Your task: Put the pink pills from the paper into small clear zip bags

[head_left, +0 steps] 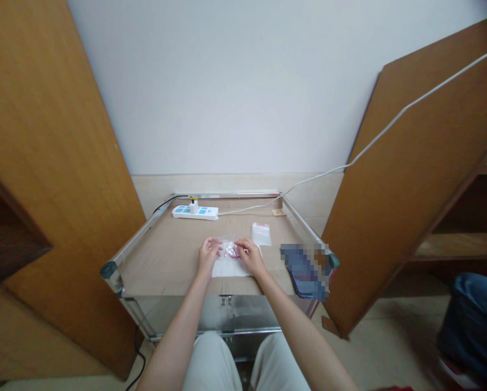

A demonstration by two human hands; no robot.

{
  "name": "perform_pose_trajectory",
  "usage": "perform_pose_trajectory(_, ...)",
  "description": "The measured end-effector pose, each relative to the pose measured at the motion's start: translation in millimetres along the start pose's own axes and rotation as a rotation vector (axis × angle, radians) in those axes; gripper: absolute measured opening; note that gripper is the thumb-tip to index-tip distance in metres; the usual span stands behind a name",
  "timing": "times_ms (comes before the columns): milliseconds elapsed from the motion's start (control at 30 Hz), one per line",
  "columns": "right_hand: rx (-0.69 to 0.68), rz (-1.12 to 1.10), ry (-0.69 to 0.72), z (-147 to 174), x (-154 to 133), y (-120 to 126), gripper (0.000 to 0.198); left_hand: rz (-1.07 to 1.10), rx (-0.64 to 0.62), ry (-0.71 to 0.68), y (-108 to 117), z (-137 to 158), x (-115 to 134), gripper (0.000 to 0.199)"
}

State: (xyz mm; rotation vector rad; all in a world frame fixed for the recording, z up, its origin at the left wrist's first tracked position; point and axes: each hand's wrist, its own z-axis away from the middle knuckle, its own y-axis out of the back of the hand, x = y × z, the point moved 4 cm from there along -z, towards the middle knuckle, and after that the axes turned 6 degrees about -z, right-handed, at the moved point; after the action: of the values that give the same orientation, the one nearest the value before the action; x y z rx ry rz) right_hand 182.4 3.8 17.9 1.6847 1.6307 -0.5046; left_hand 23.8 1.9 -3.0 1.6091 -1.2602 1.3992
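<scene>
Both hands meet over the cardboard-covered tabletop. Between them is a small clear plastic bag (230, 250) with pinkish-red parts; what is in it is too small to make out. My left hand (209, 254) pinches the bag's left side with its fingertips. On the other side my right hand (250, 256) is closed on the right edge, thumb and fingers together. Under the bag and hands lies a white sheet (229, 269). Just beyond my right hand sits a flat clear zip bag (261, 235) with a red line along its top.
A white power strip (195, 212) with a plug in it stands at the back left, its white cable (308, 179) running off right. A dark phone-like object (304, 271), partly blurred, lies at the right edge. Metal rails (227, 195) border the table. Wooden panels flank it; a person's leg (471, 326) shows right.
</scene>
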Motion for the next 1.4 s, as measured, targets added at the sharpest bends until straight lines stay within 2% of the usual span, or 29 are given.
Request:
perform_pose_trajectory(200,-0.016,0.01,-0.015,0,3,-1,0.021,0.067,0.021,0.047,2,-2,-5,0.02)
perform_pose_trajectory(367,0.019,-0.002,-0.029,0,4,1,0.022,0.328,0.229,0.185,20,-4,-11,0.013)
perform_pose_trajectory(467,0.02,-0.012,-0.03,0,3,2,0.021,0.348,0.279,0.243,27,-7,-15,0.014)
perform_pose_trajectory(700,0.033,-0.003,-0.029,0,5,2,0.021,0.387,0.314,0.233,30,-12,-20,0.008)
perform_pose_trajectory(800,0.032,0.005,-0.03,0,5,2,0.02,0.246,0.266,0.207,32,-14,-19,0.015)
perform_pose_trajectory(933,0.036,0.006,-0.027,0,6,3,0.021,-0.002,0.113,0.196,33,-18,-18,0.022)
perform_pose_trajectory(1133,0.075,-0.009,-0.028,0,5,5,0.02,-0.128,-0.126,0.172,33,-18,-13,0.034)
perform_pose_trajectory(1200,0.098,-0.016,-0.03,0,4,6,0.02,-0.127,-0.148,0.164,33,-17,-11,0.033)
perform_pose_trajectory(1400,0.193,-0.017,-0.038,-1,0,12,0.019,-0.065,-0.076,0.158,28,-15,-8,0.032)
